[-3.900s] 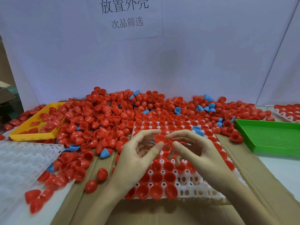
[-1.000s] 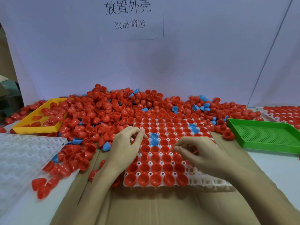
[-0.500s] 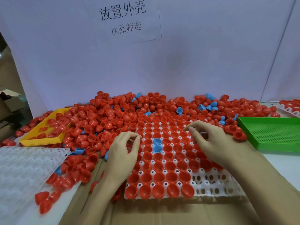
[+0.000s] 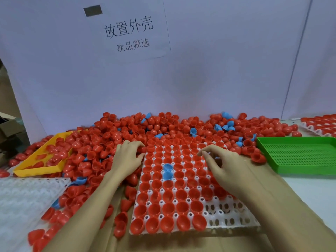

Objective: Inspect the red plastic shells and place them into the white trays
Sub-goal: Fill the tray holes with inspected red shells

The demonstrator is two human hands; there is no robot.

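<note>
Fingers [image 4: 135, 145] of the left hand [image 4: 127, 157] curled down into the loose red shells [image 4: 101, 142] at the tray's upper left corner, apparently closing on one; actual grip not confirmable. Fingers [image 4: 205, 151] of the right hand [image 4: 225, 166] bent, slightly apart, tips poised over seated shells [image 4: 169, 195] in the white tray [image 4: 229, 219], centre frame; nothing visibly pinched.

Recommended: lift one shell at a time, turn it open side up, check rim and wall, then seat it fully in an empty pocket at lower right. Two blue shells [image 4: 167, 170] in the tray's centre: query for removal.

Not verifiable: pockets beneath the right palm, defects at this sharpness, tray at upper right cut off by the frame edge.
</note>
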